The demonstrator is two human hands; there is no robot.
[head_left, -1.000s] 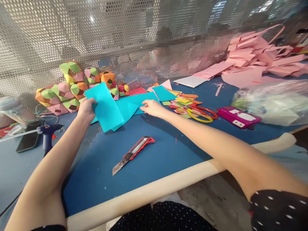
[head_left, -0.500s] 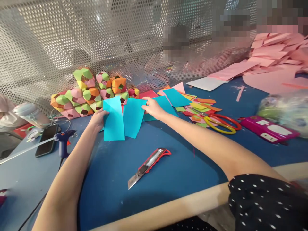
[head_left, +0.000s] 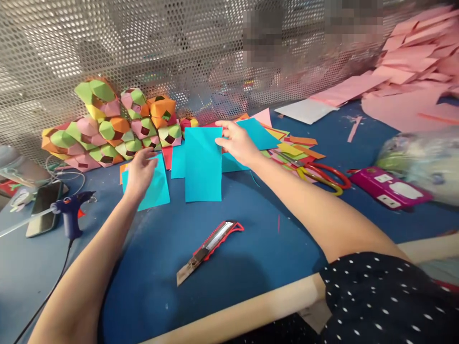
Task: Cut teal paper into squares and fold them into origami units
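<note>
My right hand pinches the top edge of a turquoise paper sheet and holds it upright over the blue table. My left hand rests with curled fingers on a second turquoise sheet that lies flat to the left. More turquoise sheets lie behind my right hand. A red utility knife with its blade out lies on the table nearer to me.
Coloured paper polyhedra are stacked at the back left against a perforated metal screen. A blue glue gun and a phone lie left. Scissors, a pink case, a plastic bag and pink paper strips are at the right.
My right hand has lifted one turquoise sheet away from the other. My left hand has slid its sheet left and down onto the table. The view shifted slightly.
</note>
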